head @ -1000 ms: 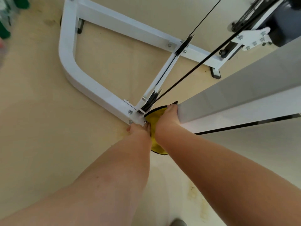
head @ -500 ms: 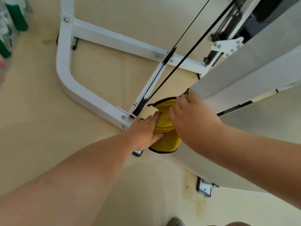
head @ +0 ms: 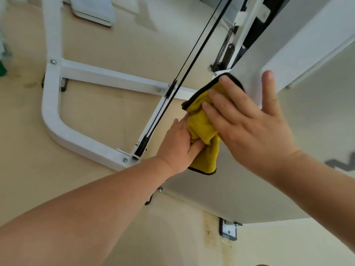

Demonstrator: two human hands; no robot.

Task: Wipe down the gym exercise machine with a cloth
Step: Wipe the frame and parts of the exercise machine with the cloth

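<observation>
Our right hand (head: 247, 127) lies flat on the upper part of the yellow cloth (head: 201, 127), fingers straight and spread, pressing it against the pale panel (head: 249, 189) of the machine. The thumb (head: 269, 93) is stretched out to the side, off the cloth and over the bare panel. Our left hand (head: 177, 148) is just below and to the left, touching the cloth's lower half. Its fingers lie fairly straight against the fabric, and one tip is tucked into a fold, so we see no clear pinch. The cloth is bunched between the two hands. Its black-edged top corner shows above the right fingers and its bottom edge hangs loose below the left hand, flat to the panel. Two black cables (head: 192, 60) run diagonally just left of the cloth down to the white frame (head: 57, 120), which sits on the beige floor (head: 105, 112). A coil spring (head: 223, 47) hangs near the panel's upper edge, above the cloth. A metal foot (head: 228, 230) shows under the panel's lower edge. Something green (head: 2, 68) at the far left is too blurred to tell.
</observation>
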